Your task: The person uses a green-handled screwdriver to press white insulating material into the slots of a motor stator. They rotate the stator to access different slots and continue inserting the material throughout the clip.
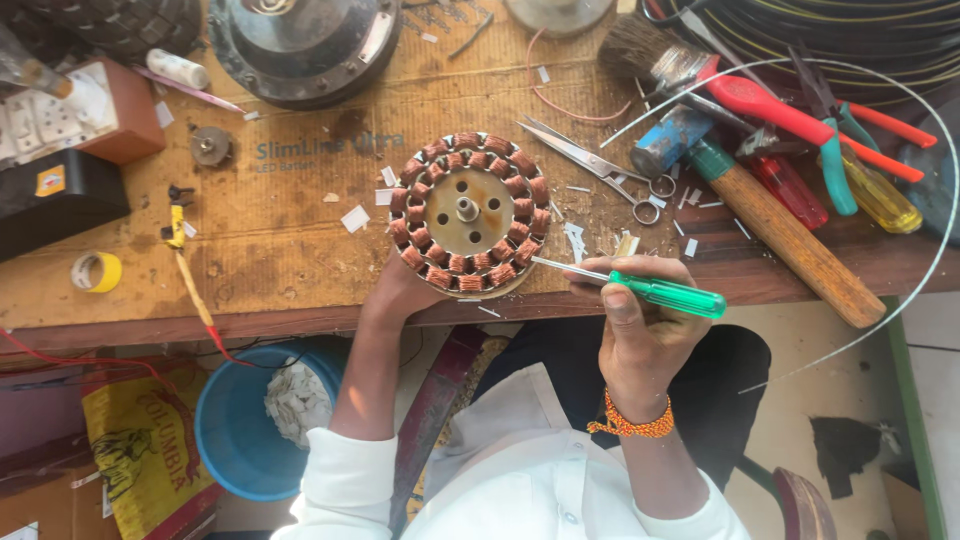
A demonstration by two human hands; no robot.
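1. Round metal stator ringed with copper-wire coils [468, 213]: on cardboard at bench edge, steadied by left hand [400, 290], fingers hidden beneath.
2. Right hand [640, 325]: clenched on green-handled screwdriver [640, 290], tip at lower coils.
3. Risk, likely: tip slipping, nicking winding insulation.
4. Exact tip contact hard to make out.

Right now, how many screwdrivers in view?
3. Green screwdriver in the right hand, tip at the stator. Yellow screwdriver and red screwdriver in the tool pile at the bench's right. More may be hidden under the pliers.
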